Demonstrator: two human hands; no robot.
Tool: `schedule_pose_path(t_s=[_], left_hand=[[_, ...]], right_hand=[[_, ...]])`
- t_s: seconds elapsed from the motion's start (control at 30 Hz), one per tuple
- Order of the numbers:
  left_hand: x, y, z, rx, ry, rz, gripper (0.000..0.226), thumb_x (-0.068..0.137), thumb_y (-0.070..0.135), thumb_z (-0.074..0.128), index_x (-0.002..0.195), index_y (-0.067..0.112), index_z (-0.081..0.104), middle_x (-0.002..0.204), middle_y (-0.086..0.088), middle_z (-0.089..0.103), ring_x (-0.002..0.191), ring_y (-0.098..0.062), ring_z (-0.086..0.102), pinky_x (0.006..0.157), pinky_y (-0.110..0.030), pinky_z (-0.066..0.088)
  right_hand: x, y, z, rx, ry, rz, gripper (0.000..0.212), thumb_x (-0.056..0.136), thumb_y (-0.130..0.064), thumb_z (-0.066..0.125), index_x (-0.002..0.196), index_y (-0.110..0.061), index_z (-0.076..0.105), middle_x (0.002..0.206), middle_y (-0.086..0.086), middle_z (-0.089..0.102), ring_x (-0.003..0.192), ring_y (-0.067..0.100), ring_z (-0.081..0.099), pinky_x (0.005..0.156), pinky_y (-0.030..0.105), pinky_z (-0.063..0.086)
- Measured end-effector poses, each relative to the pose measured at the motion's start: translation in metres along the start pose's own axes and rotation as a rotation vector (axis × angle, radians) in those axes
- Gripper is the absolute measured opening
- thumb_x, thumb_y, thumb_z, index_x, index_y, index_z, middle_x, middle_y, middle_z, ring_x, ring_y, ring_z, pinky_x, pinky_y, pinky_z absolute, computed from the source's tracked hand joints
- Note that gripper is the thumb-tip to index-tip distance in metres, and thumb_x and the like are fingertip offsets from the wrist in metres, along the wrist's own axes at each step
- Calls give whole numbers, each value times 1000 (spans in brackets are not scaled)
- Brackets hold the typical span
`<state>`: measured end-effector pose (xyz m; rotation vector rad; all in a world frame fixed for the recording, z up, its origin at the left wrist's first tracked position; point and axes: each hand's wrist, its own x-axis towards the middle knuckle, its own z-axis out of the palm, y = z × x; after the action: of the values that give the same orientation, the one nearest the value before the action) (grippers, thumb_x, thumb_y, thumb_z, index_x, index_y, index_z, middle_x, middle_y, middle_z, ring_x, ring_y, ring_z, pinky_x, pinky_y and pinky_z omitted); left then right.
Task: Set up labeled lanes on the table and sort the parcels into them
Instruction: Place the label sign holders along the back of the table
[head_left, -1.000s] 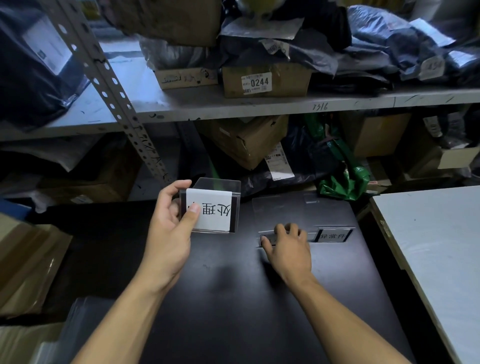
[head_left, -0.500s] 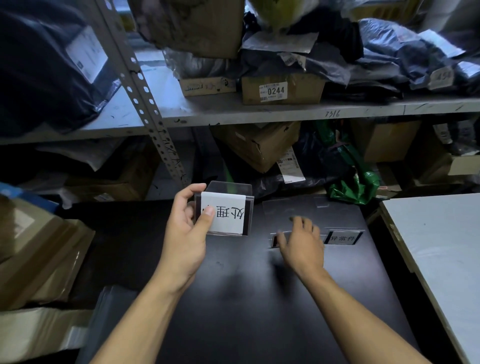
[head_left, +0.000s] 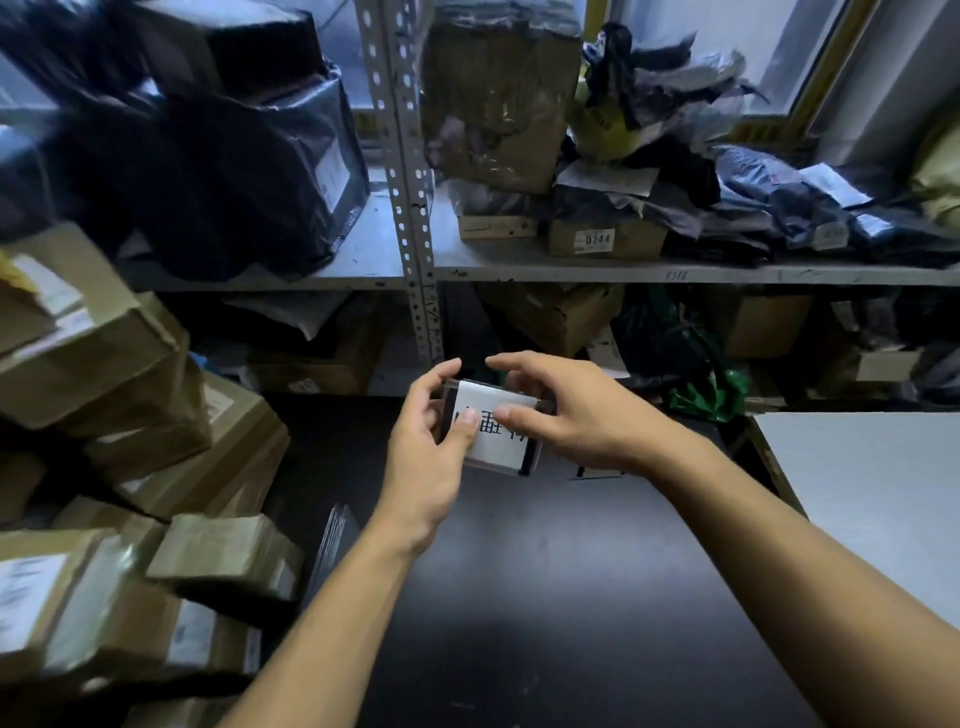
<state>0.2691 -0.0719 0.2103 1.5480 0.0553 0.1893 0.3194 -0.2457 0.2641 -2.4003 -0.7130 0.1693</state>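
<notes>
A clear acrylic sign holder (head_left: 498, 441) with a white card of printed characters is held up above the black table (head_left: 545, 597). My left hand (head_left: 426, 441) grips its left side, thumb pressed on the card's face. My right hand (head_left: 571, 410) has come onto its right side, thumb on the card and fingers curled over the top edge. Another label holder (head_left: 597, 472) lies flat on the table, mostly hidden behind my right wrist. Cardboard parcels (head_left: 104, 364) are stacked at the left.
A metal rack (head_left: 415, 208) behind the table holds boxes and dark plastic mail bags (head_left: 208, 171). A white table (head_left: 872, 493) stands at the right. A green bag (head_left: 711, 389) sits under the shelf. Clear flat sheets (head_left: 337, 535) lean at the table's left edge.
My right hand left the flat label holder on the table and rose to grasp the sign holder held by my left hand. The view swung left, showing more parcels.
</notes>
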Motion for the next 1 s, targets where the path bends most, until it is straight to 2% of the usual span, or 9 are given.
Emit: schedule_pose_path(t_s=[0.1, 0.2, 0.33, 0.43, 0.5, 0.57, 0.63, 0.87, 1.0], left_hand=[[-19, 9, -16, 16, 10, 0, 50, 92, 14, 69, 119, 54, 57, 103, -3, 71, 97, -19, 69, 88, -41, 58], [-35, 14, -28, -8, 39, -5, 47, 93, 16, 68, 117, 54, 57, 103, -2, 72, 97, -18, 70, 85, -40, 59], [-54, 22, -41, -79, 72, -20, 43, 97, 18, 61, 113, 57, 58, 106, -3, 72, 97, -20, 71, 77, -35, 60], [-66, 28, -47, -59, 55, 14, 44, 97, 19, 60, 112, 60, 59, 106, -1, 69, 97, -19, 69, 77, -35, 60], [-73, 32, -47, -33, 6, 42, 45, 98, 19, 59, 116, 60, 59, 108, 4, 70, 98, -15, 69, 76, -30, 59], [-79, 35, -47, -10, -41, 55, 45, 98, 20, 59, 118, 60, 58, 115, 8, 69, 101, -11, 68, 74, -24, 57], [-83, 37, -46, 0, -59, 61, 43, 98, 21, 59, 117, 59, 61, 116, 12, 69, 101, -8, 68, 73, -21, 56], [-88, 47, -48, -21, 20, 73, 28, 93, 29, 67, 105, 54, 69, 105, 26, 71, 95, 2, 68, 68, -14, 52], [-86, 48, -53, -26, 99, 72, 23, 90, 22, 71, 95, 45, 72, 98, 15, 74, 88, -2, 68, 66, -16, 52]], right_hand=[[-9, -21, 7, -71, -48, -40, 43, 95, -35, 61, 136, -23, 56, 121, -5, 64, 107, 8, 57, 84, 19, 42], [-18, -39, 13, -97, 22, -11, 33, 97, -32, 59, 128, -20, 62, 115, -5, 66, 103, 8, 59, 82, 21, 43], [-28, -55, 9, 163, 361, 106, 16, 96, -27, 60, 111, -27, 64, 93, -21, 64, 83, -9, 61, 68, 7, 45], [-35, -67, 14, 462, 644, 132, 19, 94, -18, 65, 110, -24, 57, 98, -14, 66, 84, -9, 63, 68, 7, 48], [-39, -76, 20, 696, 737, 169, 34, 92, -13, 67, 120, -19, 49, 105, -4, 66, 88, -2, 67, 71, 17, 55], [-43, -84, 28, 881, 729, 206, 48, 92, -10, 67, 131, -18, 41, 107, 3, 66, 91, 8, 71, 75, 28, 59], [-47, -91, 36, 978, 712, 233, 54, 91, -9, 67, 136, -19, 38, 109, 5, 67, 97, 13, 70, 80, 30, 59], [-58, -106, 56, 1072, 671, 293, 36, 91, -10, 68, 120, -10, 47, 107, 11, 69, 95, 20, 72, 74, 25, 58], [-60, -101, 59, 995, 578, 356, 33, 92, -15, 67, 122, -9, 53, 106, 7, 73, 94, 17, 73, 77, 31, 59]])
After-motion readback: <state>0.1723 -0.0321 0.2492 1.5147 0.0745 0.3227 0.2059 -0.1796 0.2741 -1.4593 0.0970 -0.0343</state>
